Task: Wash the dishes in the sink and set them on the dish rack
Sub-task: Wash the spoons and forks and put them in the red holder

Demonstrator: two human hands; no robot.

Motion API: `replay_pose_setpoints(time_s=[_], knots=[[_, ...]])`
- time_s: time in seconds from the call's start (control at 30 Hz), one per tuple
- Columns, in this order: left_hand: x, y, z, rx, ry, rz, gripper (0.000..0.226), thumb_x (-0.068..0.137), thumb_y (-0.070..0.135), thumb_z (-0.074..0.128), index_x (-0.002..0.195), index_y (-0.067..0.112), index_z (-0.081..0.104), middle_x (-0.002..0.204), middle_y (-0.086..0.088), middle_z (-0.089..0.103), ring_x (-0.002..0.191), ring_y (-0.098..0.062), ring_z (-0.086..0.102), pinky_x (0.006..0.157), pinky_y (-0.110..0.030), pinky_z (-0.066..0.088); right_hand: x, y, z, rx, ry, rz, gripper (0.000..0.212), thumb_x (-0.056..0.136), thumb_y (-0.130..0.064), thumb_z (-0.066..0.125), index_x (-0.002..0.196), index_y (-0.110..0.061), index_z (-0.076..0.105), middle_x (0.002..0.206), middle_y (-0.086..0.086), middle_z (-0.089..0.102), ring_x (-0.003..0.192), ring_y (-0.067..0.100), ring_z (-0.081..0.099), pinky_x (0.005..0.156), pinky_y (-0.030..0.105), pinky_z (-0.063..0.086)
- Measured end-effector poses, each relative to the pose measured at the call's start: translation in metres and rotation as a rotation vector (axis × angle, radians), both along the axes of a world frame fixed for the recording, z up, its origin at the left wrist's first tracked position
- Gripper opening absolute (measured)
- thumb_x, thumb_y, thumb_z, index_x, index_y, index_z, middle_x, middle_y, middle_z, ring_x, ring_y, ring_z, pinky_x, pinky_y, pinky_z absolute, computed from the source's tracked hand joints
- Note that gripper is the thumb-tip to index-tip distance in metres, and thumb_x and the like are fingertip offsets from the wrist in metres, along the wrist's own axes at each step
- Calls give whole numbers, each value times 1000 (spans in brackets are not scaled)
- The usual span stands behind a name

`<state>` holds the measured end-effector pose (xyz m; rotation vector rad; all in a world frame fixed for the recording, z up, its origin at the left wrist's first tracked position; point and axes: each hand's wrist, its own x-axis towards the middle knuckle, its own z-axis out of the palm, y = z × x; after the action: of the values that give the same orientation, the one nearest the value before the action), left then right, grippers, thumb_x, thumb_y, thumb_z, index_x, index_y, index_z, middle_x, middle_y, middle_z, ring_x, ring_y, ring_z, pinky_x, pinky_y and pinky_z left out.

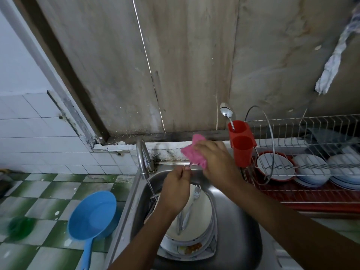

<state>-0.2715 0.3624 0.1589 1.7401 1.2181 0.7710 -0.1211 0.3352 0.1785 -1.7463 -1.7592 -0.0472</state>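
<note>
**Trainee:** Which step is being carried out?

**Instructor:** The washing step. The right hand (216,160) is wrapping the soft pink scrubbing cloth (191,151) round a thin metal utensil (190,165). The left hand (176,189) is pinching that utensil's lower end between thumb and fingertips. Both grips are clamped: one on the cloth, one on the utensil.

**Trainee:** Where is the utensil lying relative to the grips?

**Instructor:** It is spanning the two hands above the back of the stainless steel sink (239,221), and only a short length is showing. Its type cannot be told, since the cloth is covering its upper end.

**Trainee:** What is the next move calling for?

**Instructor:** Probably a rinse under the thin stream running from the curved chrome faucet (141,152). After that comes a transfer to the red plastic cutlery holder (241,147) on the wire dish rack (311,125). A stack of white plates (202,209) carrying steel forks (191,207) is waiting in the sink, so the task is looking far from complete.
</note>
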Motion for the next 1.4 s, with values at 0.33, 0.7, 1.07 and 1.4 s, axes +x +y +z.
replay_pose_setpoints(time_s=[0.33, 0.7, 1.07, 1.4], knots=[[4, -7, 21, -272, -173, 48, 34, 103, 11, 39, 74, 8, 56, 44, 9, 41, 40, -11, 30, 45, -23, 22, -14, -6, -15, 48, 29, -15, 64, 69, 2, 83, 130, -8, 66, 136, 7, 62, 112, 32, 55, 93, 44, 55], [-16, -16, 14, -196, -40, -17, 29, 100, 13, 47, 82, 14, 70, 48, 6, 42, 42, -9, 33, 41, -21, 27, 18, 33, 7, -362, 428, 7, 21, 96, -10, 58, 106, -17, 75, 98, 6, 73, 93, 27, 66, 88, 43, 54], [-11, -3, 19, 5, 199, 44, 28, 103, 21, 48, 79, 11, 58, 66, 5, 54, 58, -5, 48, 51, -19, 33, 16, 15, 29, 56, 238, -38, 40, 91, 3, 63, 129, -9, 66, 127, 9, 63, 102, 15, 54, 86, 12, 44], [0, -16, 14, 16, 144, 40, 42, 93, 34, 43, 84, 2, 68, 75, -8, 67, 73, -30, 60, 73, -43, 49, -5, -1, 8, -181, -71, -2, 46, 90, -10, 64, 135, -17, 61, 140, 0, 56, 120, 24, 42, 97, 28, 32]])
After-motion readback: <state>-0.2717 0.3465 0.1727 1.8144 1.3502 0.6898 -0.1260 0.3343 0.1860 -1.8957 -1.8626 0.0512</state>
